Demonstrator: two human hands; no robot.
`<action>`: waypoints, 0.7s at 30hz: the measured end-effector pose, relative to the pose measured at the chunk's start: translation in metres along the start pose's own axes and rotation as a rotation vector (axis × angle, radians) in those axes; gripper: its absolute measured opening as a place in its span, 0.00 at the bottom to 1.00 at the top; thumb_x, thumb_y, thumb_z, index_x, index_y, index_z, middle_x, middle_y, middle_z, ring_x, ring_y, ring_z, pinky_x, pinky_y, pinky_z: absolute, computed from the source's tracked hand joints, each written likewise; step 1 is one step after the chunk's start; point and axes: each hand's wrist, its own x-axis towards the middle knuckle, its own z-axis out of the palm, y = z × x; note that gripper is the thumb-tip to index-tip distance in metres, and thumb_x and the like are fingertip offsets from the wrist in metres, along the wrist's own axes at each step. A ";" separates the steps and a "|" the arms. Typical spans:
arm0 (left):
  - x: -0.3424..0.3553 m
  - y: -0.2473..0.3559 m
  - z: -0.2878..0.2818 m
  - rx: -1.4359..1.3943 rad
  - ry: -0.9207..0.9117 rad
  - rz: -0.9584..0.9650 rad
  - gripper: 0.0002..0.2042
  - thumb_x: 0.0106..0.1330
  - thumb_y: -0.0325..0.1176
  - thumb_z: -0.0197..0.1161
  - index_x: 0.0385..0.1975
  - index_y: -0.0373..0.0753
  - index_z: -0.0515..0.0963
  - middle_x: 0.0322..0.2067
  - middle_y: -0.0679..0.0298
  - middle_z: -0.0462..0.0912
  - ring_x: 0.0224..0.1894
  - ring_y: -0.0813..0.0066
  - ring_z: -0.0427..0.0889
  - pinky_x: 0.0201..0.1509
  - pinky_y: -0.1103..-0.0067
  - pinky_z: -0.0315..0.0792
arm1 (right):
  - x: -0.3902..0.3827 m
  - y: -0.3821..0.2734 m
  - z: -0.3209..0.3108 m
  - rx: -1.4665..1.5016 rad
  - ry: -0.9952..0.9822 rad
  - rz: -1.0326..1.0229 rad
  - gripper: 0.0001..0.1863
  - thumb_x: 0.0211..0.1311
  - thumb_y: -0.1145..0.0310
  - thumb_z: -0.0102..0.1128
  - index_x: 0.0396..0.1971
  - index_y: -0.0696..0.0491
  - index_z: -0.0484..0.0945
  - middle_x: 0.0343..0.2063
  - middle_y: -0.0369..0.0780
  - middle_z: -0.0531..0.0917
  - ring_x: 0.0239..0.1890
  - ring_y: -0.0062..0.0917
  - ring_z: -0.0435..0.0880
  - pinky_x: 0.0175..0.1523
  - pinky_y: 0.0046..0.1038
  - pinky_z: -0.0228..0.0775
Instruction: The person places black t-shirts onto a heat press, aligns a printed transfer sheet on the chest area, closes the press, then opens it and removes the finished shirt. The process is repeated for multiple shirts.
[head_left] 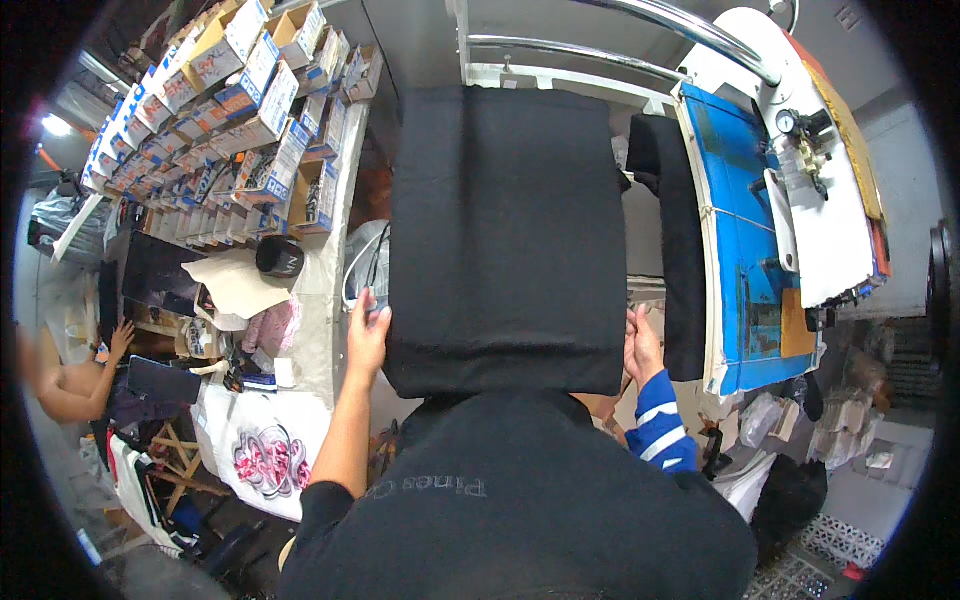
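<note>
Black fabric (505,240), a large dark panel, hangs spread between the two hands and fills the middle of the view, its lower edge folded into a thick hem just above the dark garment (520,500) that covers the lower part of the picture. The left hand (367,330) presses against the panel's left edge near the bottom corner, fingers upright and close together on the cloth, with the bare forearm rising to it from below. The right hand (642,345), coming out of a blue and white striped sleeve (665,430), grips the right edge at about the same height, fingers curled onto the fabric. Just beyond the right hand stands a second dark padded piece (680,250), upright against a blue board (745,250) on a white machine frame (830,230). Out past the left hand, a cluttered desk (320,310) carries paper, a small dark cup (280,257) and loose cables, and above it rows of small cardboard boxes (230,110) fill a shelf. Far to the left of that hand, another person's arm (85,375) reaches toward the shelving.
</note>
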 end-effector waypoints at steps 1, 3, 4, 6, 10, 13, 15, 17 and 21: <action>0.020 -0.018 -0.008 -0.259 -0.128 -0.317 0.23 0.73 0.39 0.64 0.64 0.34 0.73 0.58 0.56 0.81 0.59 0.64 0.79 0.63 0.70 0.71 | 0.000 0.000 0.003 -0.184 0.012 -0.022 0.23 0.76 0.55 0.57 0.54 0.63 0.79 0.53 0.46 0.82 0.54 0.32 0.81 0.63 0.32 0.70; 0.037 -0.031 -0.022 -0.435 -0.434 -0.447 0.25 0.75 0.43 0.63 0.63 0.30 0.73 0.56 0.58 0.82 0.57 0.71 0.80 0.63 0.73 0.71 | -0.002 -0.011 0.008 -0.557 0.052 -0.085 0.24 0.76 0.55 0.58 0.53 0.64 0.79 0.47 0.44 0.86 0.47 0.28 0.84 0.60 0.29 0.73; 0.033 -0.032 -0.026 -0.429 -0.463 -0.437 0.25 0.74 0.42 0.64 0.62 0.30 0.74 0.55 0.58 0.83 0.56 0.72 0.81 0.63 0.73 0.72 | -0.005 -0.018 0.010 -0.523 0.039 -0.080 0.23 0.75 0.56 0.59 0.53 0.64 0.79 0.47 0.43 0.86 0.46 0.28 0.85 0.59 0.29 0.74; 0.019 -0.015 -0.028 -0.457 -0.438 -0.398 0.20 0.73 0.39 0.65 0.57 0.30 0.77 0.50 0.60 0.86 0.51 0.72 0.84 0.60 0.74 0.75 | -0.026 -0.028 0.015 -0.440 0.029 -0.065 0.21 0.74 0.60 0.62 0.53 0.63 0.79 0.46 0.43 0.87 0.46 0.29 0.86 0.58 0.30 0.76; 0.008 -0.025 -0.042 -0.581 -0.381 -0.404 0.15 0.73 0.35 0.65 0.54 0.33 0.78 0.50 0.61 0.86 0.51 0.71 0.85 0.58 0.73 0.77 | -0.034 -0.019 -0.001 -0.243 0.006 -0.073 0.18 0.72 0.66 0.63 0.55 0.62 0.78 0.49 0.43 0.86 0.50 0.30 0.86 0.60 0.31 0.76; 0.007 -0.033 -0.046 -0.594 -0.423 -0.382 0.15 0.72 0.35 0.66 0.53 0.33 0.78 0.50 0.61 0.86 0.51 0.72 0.85 0.59 0.73 0.76 | -0.037 -0.014 -0.003 -0.172 -0.021 -0.096 0.18 0.73 0.67 0.62 0.56 0.62 0.77 0.52 0.44 0.85 0.55 0.29 0.84 0.64 0.31 0.73; 0.008 -0.036 -0.046 -0.586 -0.437 -0.352 0.15 0.72 0.34 0.66 0.53 0.33 0.79 0.50 0.61 0.86 0.51 0.72 0.85 0.60 0.73 0.76 | -0.040 -0.012 -0.004 -0.165 -0.010 -0.099 0.18 0.73 0.68 0.62 0.56 0.62 0.77 0.53 0.44 0.85 0.55 0.29 0.83 0.64 0.31 0.72; 0.008 -0.034 -0.047 -0.571 -0.446 -0.327 0.15 0.72 0.34 0.66 0.53 0.34 0.79 0.50 0.61 0.86 0.51 0.72 0.84 0.60 0.74 0.75 | -0.040 -0.010 -0.006 -0.166 -0.011 -0.108 0.18 0.73 0.68 0.62 0.57 0.62 0.77 0.53 0.44 0.84 0.55 0.30 0.83 0.64 0.32 0.72; 0.005 -0.034 -0.048 -0.576 -0.455 -0.307 0.15 0.72 0.33 0.66 0.53 0.34 0.78 0.50 0.61 0.86 0.52 0.72 0.84 0.61 0.73 0.75 | -0.036 -0.009 -0.017 -0.157 -0.032 -0.091 0.19 0.73 0.67 0.62 0.57 0.62 0.76 0.54 0.44 0.84 0.56 0.31 0.83 0.65 0.33 0.72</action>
